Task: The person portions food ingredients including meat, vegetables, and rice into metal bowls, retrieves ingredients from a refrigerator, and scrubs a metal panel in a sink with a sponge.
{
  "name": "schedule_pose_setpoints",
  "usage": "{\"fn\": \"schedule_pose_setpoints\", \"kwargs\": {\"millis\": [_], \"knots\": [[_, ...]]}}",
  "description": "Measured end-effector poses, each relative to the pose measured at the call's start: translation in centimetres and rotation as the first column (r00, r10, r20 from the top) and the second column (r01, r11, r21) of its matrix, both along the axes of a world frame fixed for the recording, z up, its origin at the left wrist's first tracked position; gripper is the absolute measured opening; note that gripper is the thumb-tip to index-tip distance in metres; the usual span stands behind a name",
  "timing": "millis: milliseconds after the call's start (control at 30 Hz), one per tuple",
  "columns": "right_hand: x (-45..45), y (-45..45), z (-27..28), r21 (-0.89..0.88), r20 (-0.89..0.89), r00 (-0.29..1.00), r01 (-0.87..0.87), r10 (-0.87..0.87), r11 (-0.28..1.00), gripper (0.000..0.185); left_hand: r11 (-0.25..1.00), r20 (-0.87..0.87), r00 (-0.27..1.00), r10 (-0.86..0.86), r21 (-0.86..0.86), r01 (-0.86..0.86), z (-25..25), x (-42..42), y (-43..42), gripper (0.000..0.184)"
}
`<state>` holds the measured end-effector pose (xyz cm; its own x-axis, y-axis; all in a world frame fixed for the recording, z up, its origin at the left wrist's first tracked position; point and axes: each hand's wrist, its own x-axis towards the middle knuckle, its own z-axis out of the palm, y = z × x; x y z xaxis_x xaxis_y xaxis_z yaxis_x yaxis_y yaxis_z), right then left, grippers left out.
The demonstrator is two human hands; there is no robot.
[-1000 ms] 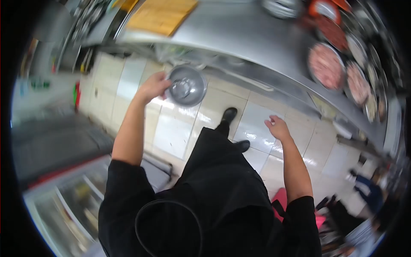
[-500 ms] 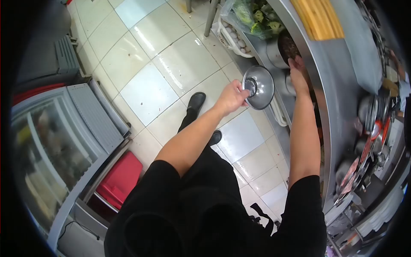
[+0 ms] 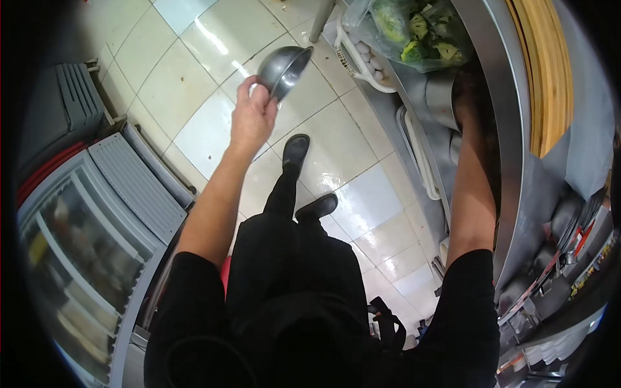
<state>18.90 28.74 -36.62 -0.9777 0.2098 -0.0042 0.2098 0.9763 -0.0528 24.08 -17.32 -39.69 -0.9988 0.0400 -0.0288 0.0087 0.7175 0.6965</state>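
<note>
A metal bowl [image 3: 283, 70] is gripped at its rim by my left hand [image 3: 252, 118], tipped on its side above the tiled floor. My right hand [image 3: 470, 113] reaches under the counter, by the mouth of a metal pot [image 3: 440, 97] on the lower shelf. Shadow hides its fingers and whatever they touch. Just beyond the pot lies a clear plastic bag of green vegetables [image 3: 417, 35]. A white basket of eggs [image 3: 369, 61] stands beside that shelf.
The steel counter [image 3: 511, 187] overhangs my right arm, with wooden boards [image 3: 543, 77] on top. Pans and utensils [image 3: 563, 233] crowd the right. A glass-topped freezer [image 3: 84, 239] stands at the left. My boots [image 3: 296, 152] are on the tiled floor.
My left hand has swung left, away from the shelf, with the bowl, which is now tipped on its side. My right hand has gone deeper into shadow by the pot. The view has shifted.
</note>
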Motion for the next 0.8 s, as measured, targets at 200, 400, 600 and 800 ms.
{"fn": "schedule_pose_setpoints", "kwargs": {"millis": [200,400,600,800], "knots": [[0.2,8.5,-7.0,0.055,-0.046,0.987,-0.153,0.156,0.987,0.04,0.867,0.216,0.975,-0.058,0.495,-0.058,0.0,4.1,9.0,0.024],[2.9,7.1,-0.6,-0.218,-0.063,0.997,0.04,-0.054,0.975,0.044,0.764,0.635,0.746,-0.2,0.578,-0.287,3.4,6.0,13.6,0.022],[9.4,-1.7,7.2,-0.668,-0.125,0.917,0.205,-0.379,0.716,0.049,0.65,0.653,0.713,-0.255,0.662,-0.374,5.8,6.1,15.5,0.02],[16.1,-13.4,17.2,-0.87,-0.06,0.99,-0.116,0.131,0.479,0.051,0.654,0.627,0.695,-0.351,0.696,-0.297,16.5,8.2,14.5,0.018]]}}
